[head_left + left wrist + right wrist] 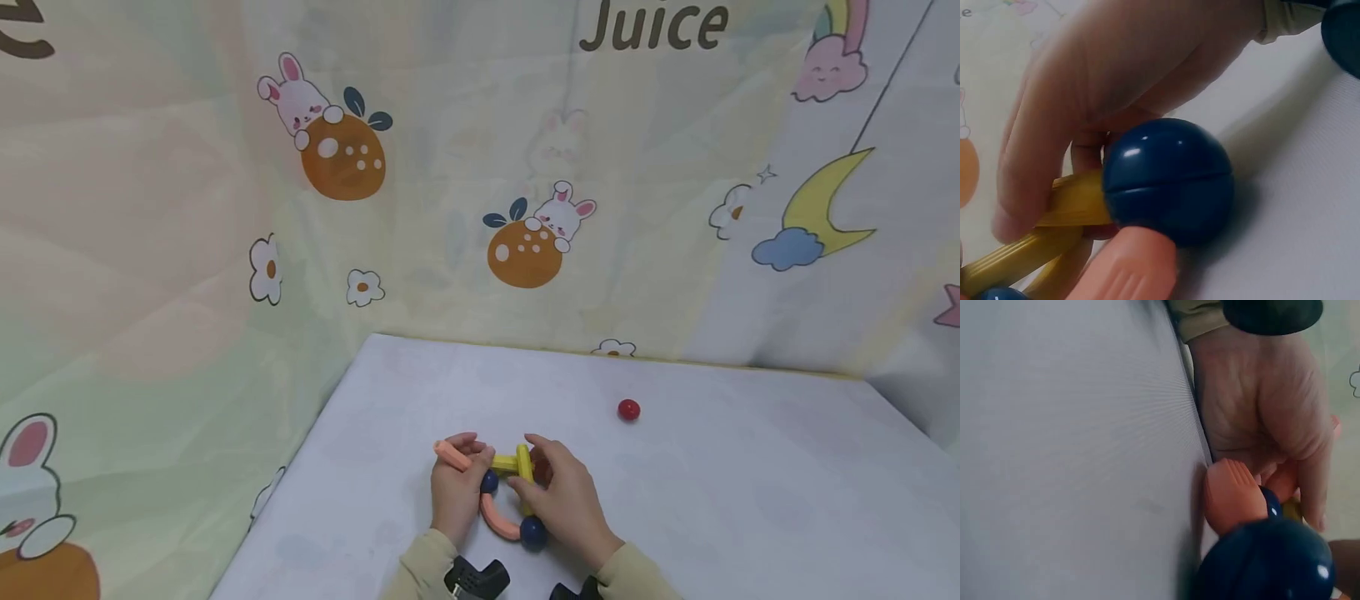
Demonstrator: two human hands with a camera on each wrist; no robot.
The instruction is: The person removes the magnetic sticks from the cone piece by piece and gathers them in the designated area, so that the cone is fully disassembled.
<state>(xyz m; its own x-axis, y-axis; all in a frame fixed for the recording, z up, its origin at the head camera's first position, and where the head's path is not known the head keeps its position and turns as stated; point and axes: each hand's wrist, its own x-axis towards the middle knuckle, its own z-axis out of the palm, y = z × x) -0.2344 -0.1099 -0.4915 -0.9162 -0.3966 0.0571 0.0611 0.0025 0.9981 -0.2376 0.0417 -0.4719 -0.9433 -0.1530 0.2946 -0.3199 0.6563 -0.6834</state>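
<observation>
Well, rods [524, 467], white table [750, 467], bunny backdrop [435, 242]

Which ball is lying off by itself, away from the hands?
The red ball lying on the white table, beyond the right hand. The two blue balls sit at the ends of the curved orange stick instead.

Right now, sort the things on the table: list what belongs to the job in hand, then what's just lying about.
In the job:
- ridged yellow bars
- glossy dark blue balls
- curved salmon-orange bar
- salmon-orange rod, partly hidden

Lying about:
- small glossy red ball, apart from the rest, possibly a spare
</observation>
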